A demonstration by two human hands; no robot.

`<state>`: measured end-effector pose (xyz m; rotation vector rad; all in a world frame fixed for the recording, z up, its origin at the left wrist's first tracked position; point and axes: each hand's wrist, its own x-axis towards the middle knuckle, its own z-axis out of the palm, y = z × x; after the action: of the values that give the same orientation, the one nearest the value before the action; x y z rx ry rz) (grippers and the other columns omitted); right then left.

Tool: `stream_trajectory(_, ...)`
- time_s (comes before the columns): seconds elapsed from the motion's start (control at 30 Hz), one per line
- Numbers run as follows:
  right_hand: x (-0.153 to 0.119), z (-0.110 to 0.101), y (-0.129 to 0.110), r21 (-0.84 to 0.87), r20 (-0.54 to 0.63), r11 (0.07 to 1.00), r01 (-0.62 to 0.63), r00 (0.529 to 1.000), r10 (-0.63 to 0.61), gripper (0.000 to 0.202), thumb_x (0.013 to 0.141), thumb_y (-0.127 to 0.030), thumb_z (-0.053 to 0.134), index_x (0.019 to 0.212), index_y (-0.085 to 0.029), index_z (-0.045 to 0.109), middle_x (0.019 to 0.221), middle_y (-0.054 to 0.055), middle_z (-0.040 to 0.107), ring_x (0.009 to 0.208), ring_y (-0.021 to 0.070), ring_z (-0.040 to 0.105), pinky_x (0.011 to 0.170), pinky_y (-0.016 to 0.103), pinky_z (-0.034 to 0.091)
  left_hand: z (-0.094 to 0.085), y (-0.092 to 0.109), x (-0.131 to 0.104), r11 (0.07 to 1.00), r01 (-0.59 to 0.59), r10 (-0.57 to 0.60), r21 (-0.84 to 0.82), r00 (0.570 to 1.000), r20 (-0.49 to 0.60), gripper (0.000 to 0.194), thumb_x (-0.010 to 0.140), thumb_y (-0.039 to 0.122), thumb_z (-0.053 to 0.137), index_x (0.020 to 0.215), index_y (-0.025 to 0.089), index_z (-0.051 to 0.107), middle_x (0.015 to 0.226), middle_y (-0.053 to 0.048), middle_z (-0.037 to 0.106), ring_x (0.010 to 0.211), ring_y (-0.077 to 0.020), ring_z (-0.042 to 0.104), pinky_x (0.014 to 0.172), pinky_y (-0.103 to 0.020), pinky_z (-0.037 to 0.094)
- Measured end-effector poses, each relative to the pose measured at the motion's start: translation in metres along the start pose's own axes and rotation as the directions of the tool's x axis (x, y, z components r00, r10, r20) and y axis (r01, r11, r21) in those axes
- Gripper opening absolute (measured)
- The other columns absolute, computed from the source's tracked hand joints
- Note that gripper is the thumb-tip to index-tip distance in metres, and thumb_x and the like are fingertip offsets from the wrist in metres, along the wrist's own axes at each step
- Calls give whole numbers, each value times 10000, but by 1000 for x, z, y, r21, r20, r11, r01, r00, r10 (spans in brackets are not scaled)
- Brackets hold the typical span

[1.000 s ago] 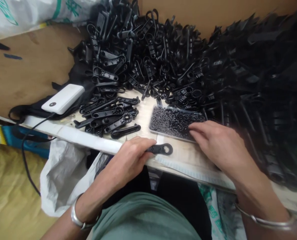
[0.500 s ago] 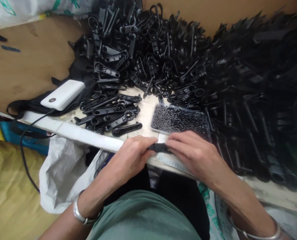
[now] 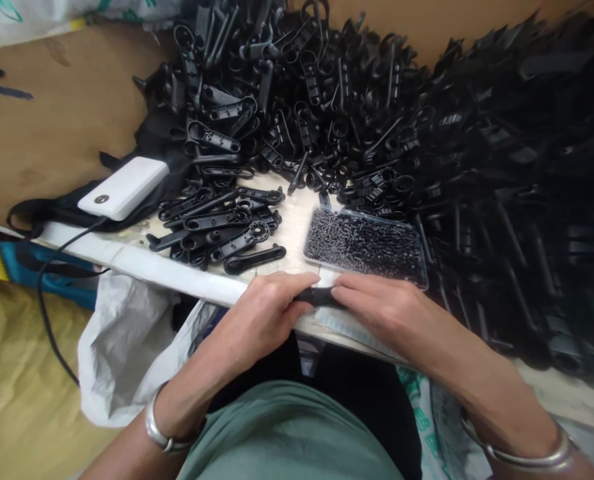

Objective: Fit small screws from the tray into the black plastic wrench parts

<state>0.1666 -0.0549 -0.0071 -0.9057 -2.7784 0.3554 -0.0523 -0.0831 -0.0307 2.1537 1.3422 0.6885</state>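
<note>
A black plastic part [image 3: 321, 296] lies level at the table's front edge, held at both ends. My left hand [image 3: 271, 307] pinches its left end between thumb and fingers. On its right end are the closed fingers of my right hand [image 3: 381, 307]. Just behind it stands a clear tray [image 3: 305, 248] full of tiny dark pieces. Several long black parts [image 3: 217, 230] with ring ends are heaped left of the tray. A large pile of similar black parts [image 3: 301, 100] fills the back.
A white power bank [image 3: 127, 188] with a black cable [image 3: 47, 300] rests on dark cloth at the left. More black parts [image 3: 507, 233] cover the right side. Cardboard [image 3: 67, 120] walls the back left. A white sack [image 3: 121, 353] hangs below the table edge [image 3: 177, 270].
The visible face of the held part now looks smoother and darker. My right hand has shifted slightly, its fingers flatter along the part. The camera view has moved a little.
</note>
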Motion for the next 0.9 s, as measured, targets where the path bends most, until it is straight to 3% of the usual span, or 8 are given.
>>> stream_trajectory(0.1,-1,7,1,-30,1,1000,0,1000,0,198,865,-20,502,937,-171,607,961,48,641,823,169,633,746,290,518,1,1,-3,1000,-20,20,-1,1000,-21,333,819,110,645,1135,208,609,1037,-8,710,947,-166,654,826,-240,479)
stream_trajectory(0.23,-3,17,-3,-106,-150,994,-16,989,0,196,849,-30,520,973,-153,609,1065,97,650,876,201,647,778,314,527,5,4,-7,1000,-31,31,-4,996,-83,347,814,88,639,1146,183,603,1010,-22,705,912,-153,651,815,-235,492)
stream_trajectory(0.4,1,20,-18,-102,-141,980,-170,978,155,203,858,-7,461,870,-137,617,948,110,668,820,197,652,770,310,523,11,6,-11,999,-34,33,-5,991,-131,342,816,77,627,1146,163,599,952,-37,696,861,-159,645,779,-259,511)
stream_trajectory(0.53,4,21,-23,-81,-168,973,-217,965,201,217,876,-22,447,882,-138,631,938,108,680,825,195,666,773,307,530,11,4,-12,999,-44,42,-7,989,-138,321,838,108,612,1147,192,589,972,-33,698,872,-169,653,776,-275,522)
stream_trajectory(0.77,-8,23,-11,99,-322,983,-155,930,179,153,907,-125,531,939,-130,681,1073,92,695,968,191,669,926,298,519,9,1,-10,999,-21,27,45,991,-134,313,815,143,654,1117,206,600,960,-30,715,875,-195,677,771,-282,532)
stream_trajectory(0.9,-29,24,-7,164,-395,964,-209,882,259,159,898,-136,561,988,-129,692,1078,75,698,1012,174,653,989,295,489,10,1,-10,999,0,6,50,991,-133,303,814,162,663,1109,208,613,963,-32,718,881,-197,679,779,-279,533)
